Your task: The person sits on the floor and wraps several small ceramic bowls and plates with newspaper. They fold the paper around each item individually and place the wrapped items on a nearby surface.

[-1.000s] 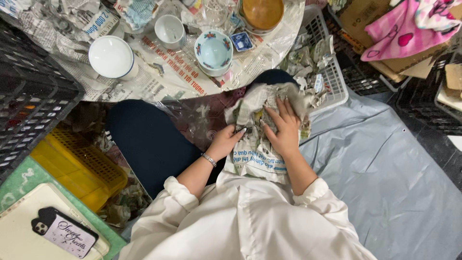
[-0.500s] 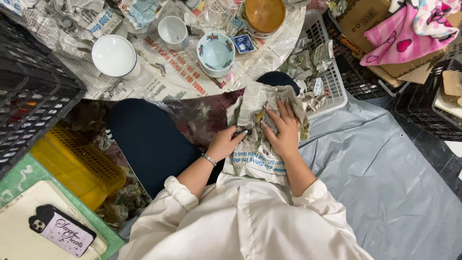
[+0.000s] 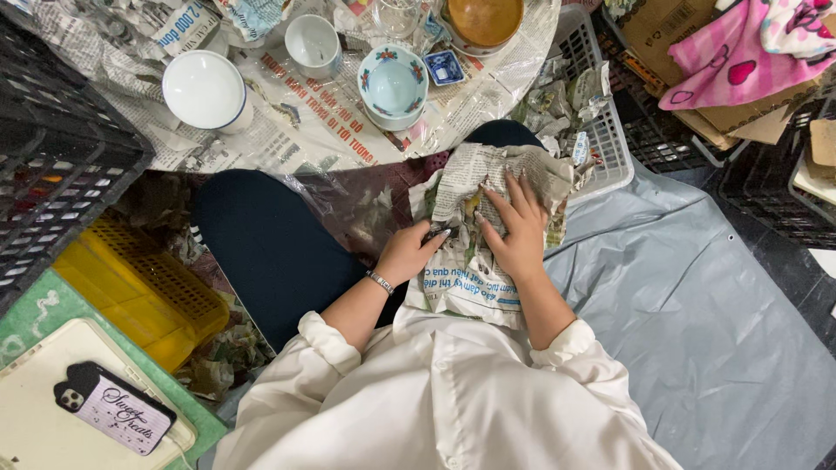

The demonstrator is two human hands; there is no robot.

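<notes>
Both hands worked on a crumpled bundle of printed newspaper (image 3: 475, 252) that lay on the person's lap, just below the round, newspaper-covered surface (image 3: 296, 130). The left hand (image 3: 407, 252) was curled, its fingers bent in and closed on the bundle's left edge; a thin bracelet (image 3: 380, 281) sat at that wrist. The right hand (image 3: 520, 226) lay flat and spread wide on top of the bundle, palm down, fingers fanned toward the paper's upper folds, pressing rather than gripping.

The bundle looked soft and light on the outside, the newsprint creased and easy to tear or slide. Its bulge suggested something wrapped within, but what was inside could not be told. If it was crockery like the pieces above the bundle, it would likely be hard, fragile and heavier than the wrapping suggested. A sound hold would probably be from both sides or underneath, cupping the bulk, not pinching loose paper corners.

Above the bundle, on the surface, stood a white ceramic bowl with a blue rim (image 3: 205, 90), a small white cup (image 3: 313, 43), a pale blue bowl with a flowered rim (image 3: 394, 84), a tiny blue square dish (image 3: 444, 66) and a brown glazed bowl (image 3: 484, 19). Right of the bundle a white plastic basket (image 3: 601, 130) held more crumpled paper. Left of it, beyond the dark trouser knee, sat a yellow plastic crate (image 3: 131, 287).
</notes>
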